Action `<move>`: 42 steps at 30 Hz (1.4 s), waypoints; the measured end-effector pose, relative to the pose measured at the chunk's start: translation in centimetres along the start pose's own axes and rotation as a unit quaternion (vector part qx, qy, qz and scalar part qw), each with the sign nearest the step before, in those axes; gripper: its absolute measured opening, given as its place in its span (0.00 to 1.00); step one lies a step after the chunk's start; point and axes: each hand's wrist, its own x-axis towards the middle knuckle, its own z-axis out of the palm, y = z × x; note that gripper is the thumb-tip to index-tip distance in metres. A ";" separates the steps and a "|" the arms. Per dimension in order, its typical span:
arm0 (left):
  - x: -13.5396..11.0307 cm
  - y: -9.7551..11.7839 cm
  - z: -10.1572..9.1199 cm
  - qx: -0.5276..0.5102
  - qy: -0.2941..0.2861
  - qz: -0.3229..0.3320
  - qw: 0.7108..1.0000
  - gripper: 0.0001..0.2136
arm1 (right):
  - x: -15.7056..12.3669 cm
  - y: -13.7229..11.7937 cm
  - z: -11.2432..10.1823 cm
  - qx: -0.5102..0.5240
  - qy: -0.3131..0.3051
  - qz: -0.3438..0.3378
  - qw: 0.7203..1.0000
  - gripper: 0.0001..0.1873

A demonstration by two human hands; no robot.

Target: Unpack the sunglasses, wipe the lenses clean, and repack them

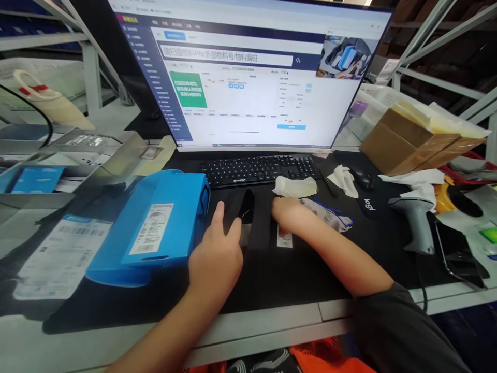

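Note:
My left hand is over the black mat, its thumb and index finger spread and pointing forward, with nothing seen between them. Just past the thumb lies a glossy black, narrow flat piece with a greyish lower end. My right hand is closed, its fingertips tucked down and hidden. Below it, a small white printed label shows; what it belongs to is hidden. Beside the right wrist lies a grey patterned pouch with a blue cord. To the left stands a blue cardboard box bearing a white label.
Behind my hands are a black keyboard and a monitor. Crumpled white paper, a mouse, a barcode scanner and a phone lie rightward. Brown cartons sit back right; a labelled bag lies left.

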 end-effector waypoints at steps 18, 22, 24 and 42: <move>0.5 -0.6 0.6 -0.276 0.047 -0.077 0.957 0.21 | -5.9 1.5 -8.2 0.264 0.263 -0.247 0.894 0.06; 0.5 -0.7 0.8 -0.289 0.040 -0.093 0.952 0.25 | -1.9 -1.3 -4.1 0.193 0.214 -0.272 0.918 0.07; 0.4 -0.7 1.0 -0.283 0.036 -0.082 0.955 0.25 | -0.8 -1.9 -2.6 0.157 0.178 -0.256 0.937 0.08; 0.2 -0.1 0.2 -0.058 0.063 -0.040 0.996 0.24 | -11.3 10.0 -5.2 0.056 0.132 0.114 0.983 0.17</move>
